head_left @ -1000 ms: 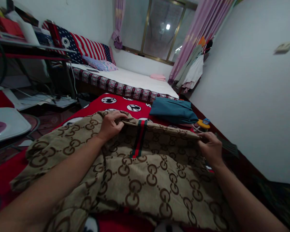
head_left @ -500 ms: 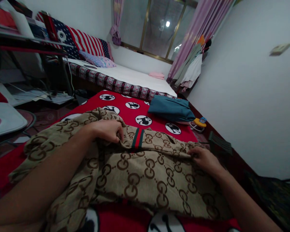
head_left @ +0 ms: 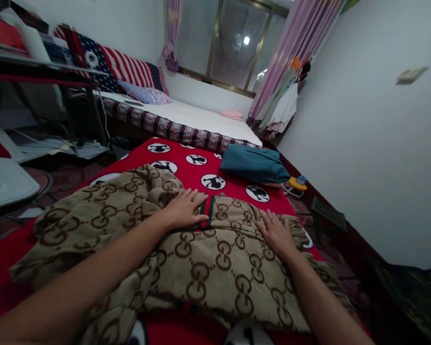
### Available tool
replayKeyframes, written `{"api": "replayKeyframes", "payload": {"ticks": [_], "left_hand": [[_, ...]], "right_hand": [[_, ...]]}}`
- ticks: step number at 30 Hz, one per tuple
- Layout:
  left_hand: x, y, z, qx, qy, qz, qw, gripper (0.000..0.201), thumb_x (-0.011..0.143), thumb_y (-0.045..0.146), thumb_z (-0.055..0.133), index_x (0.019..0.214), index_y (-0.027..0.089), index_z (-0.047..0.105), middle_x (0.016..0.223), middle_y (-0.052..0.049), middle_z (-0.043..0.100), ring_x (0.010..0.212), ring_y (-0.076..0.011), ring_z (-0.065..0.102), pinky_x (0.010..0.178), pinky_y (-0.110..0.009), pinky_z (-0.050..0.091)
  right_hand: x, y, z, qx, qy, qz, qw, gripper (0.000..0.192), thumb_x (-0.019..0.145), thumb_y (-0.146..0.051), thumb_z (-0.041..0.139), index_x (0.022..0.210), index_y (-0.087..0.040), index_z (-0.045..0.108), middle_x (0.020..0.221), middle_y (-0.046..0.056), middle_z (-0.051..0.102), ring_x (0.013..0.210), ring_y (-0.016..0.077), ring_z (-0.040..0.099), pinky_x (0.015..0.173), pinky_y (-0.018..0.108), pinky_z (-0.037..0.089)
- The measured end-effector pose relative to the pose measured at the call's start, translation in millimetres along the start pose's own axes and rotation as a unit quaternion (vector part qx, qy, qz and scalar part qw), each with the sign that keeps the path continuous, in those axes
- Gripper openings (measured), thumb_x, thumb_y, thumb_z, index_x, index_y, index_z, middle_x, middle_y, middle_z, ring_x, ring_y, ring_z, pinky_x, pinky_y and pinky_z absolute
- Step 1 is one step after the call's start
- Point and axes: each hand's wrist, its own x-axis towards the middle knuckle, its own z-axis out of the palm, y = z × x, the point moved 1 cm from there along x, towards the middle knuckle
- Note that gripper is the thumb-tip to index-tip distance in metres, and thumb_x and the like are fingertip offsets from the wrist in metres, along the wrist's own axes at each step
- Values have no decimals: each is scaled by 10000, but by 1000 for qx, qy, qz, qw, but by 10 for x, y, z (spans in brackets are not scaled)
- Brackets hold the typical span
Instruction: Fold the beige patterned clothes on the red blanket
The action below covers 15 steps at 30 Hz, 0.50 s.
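Flat on the brown patterned garment [head_left: 222,258], both sets of fingers are spread, palms down, and nothing is being pinched! The left hand [head_left: 185,208] fans its fingers toward one o'clock, its thumb lying onto the green-and-red stripe [head_left: 209,211]; over on the other side, the right hand [head_left: 275,235] aims toward eleven, so the two lean inward. Twelve is straight ahead of the wearer, and on that dial the garment's long axis runs nine to three, crosswise to the reach of the arms. Here's the key relation: the cloth sits directly under both hands, touching both, its flatter panel dropping from between them toward six. The left is nearer the stripe and the rumpled heap [head_left: 118,196] at nine; the right is nearer the loose folds [head_left: 297,232] at three

Farther out, the red blanket [head_left: 190,181] with its round motifs runs on to twelve! A folded teal cloth [head_left: 253,163] rests there, about twelve from the right hand and well apart, with a small yellow object [head_left: 296,184] at one and a dark green stool [head_left: 328,214] between two and three. Back at twelve from the left hand stretches the white bed [head_left: 194,112]; the cluttered desk [head_left: 72,67] holds ten o'clock
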Motion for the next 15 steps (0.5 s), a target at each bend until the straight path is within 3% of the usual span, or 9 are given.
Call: {"api": "replayKeyframes", "payload": {"ticks": [2, 4, 6, 9, 12, 15], "left_hand": [[14, -73, 129, -19, -45, -26, 998, 824, 843, 732, 374, 1509, 252, 297, 1581, -158, 217, 1451, -395, 148, 1141, -542, 164], [14, -108, 178, -28, -55, -29, 998, 842, 845, 748, 343, 1516, 243, 276, 1590, -161, 179, 1459, -391, 103, 1150, -527, 150], [6, -107, 181, -31, -50, -27, 998, 846, 840, 748, 360, 1513, 242, 285, 1591, -162, 172, 1460, -390, 100, 1153, -524, 144], [-1, -88, 165, -50, -47, -31, 997, 831, 837, 727, 412, 1507, 248, 301, 1590, -161, 171, 1457, -397, 106, 1147, -537, 151], [25, -126, 107, -89, -45, -25, 995, 790, 856, 629, 498, 1497, 201, 328, 1575, -176, 215, 1456, -384, 128, 1152, -521, 158], [52, -233, -75, -208, -82, 44, 974, 662, 860, 511, 568, 1418, 172, 462, 1498, -141, 406, 1411, -327, 301, 1145, -434, 238]], "right_hand": [[79, 54, 92, -8, -115, 16, 993, 581, 963, -455, 320, 1467, -171, 369, 1521, 157, 364, 1404, 308, 330, 1101, 604, 231], [179, -14, -7, -20, -159, 4, 987, 545, 933, -447, 401, 1391, -162, 483, 1454, 171, 460, 1352, 351, 402, 1075, 634, 247], [249, -238, -184, -2, -106, -27, 994, 490, 899, -428, 476, 1295, -157, 575, 1388, 172, 532, 1303, 364, 455, 1061, 617, 284], [196, -768, -265, 125, 15, -121, 985, 480, 936, -407, 421, 1345, -180, 526, 1391, 128, 541, 1287, 268, 492, 1058, 454, 381], [42, -1216, -31, 182, 7, -211, 960, 469, 956, -354, 384, 1378, -179, 491, 1444, 113, 491, 1340, 247, 442, 1070, 437, 385], [-35, -1363, 127, 164, -13, -217, 962, 450, 940, -305, 431, 1350, -137, 513, 1467, 151, 449, 1367, 303, 399, 1079, 535, 349]]}}
